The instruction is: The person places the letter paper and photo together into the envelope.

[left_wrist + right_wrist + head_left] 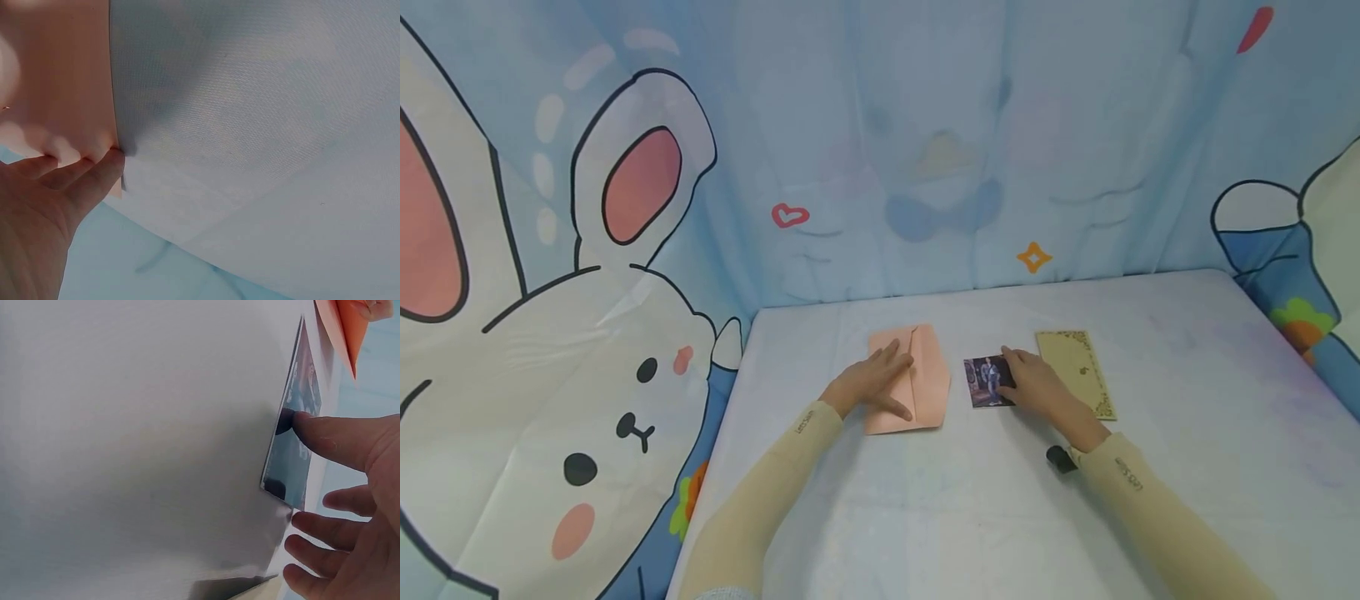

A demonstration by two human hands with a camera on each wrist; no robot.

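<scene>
Head view.
- Photograph, glossy, of a standing figure (982,385): one; lies on the white-covered table (955,517), between envelope and card, apart from the envelope.
- Right hand (1037,383): over the photograph's right side, hiding that edge; fingers extended and parted, tips on or just above the print. Nearer hand to it; the photograph lies leftward from these fingers.
- Envelope, pink (931,383): left of the photograph; its tapering flap side points right, toward the print.
- Left hand (872,382): spread across the envelope's left part, fingers fairly straight.
- Card, pale gold, scrolled dark border (1084,367): right of the photograph, partly behind the right hand.

Left wrist view.
- Envelope edge, with left fingertips laid against it near a corner; fingers extended, not curled round. Photograph not in frame.

Right wrist view.
- Photograph: its longer-looking edge runs from the hand toward the envelope; foreshortening leaves the true long axis uncertain.
- Thumb (328,434): tip apparently touching the print's face, beside its own reflection. Remaining fingers loosely extended at the near end; no closed pinch visible.
- Envelope corner beyond the far end, two planes showing; gold card's corner at bottom.
</scene>
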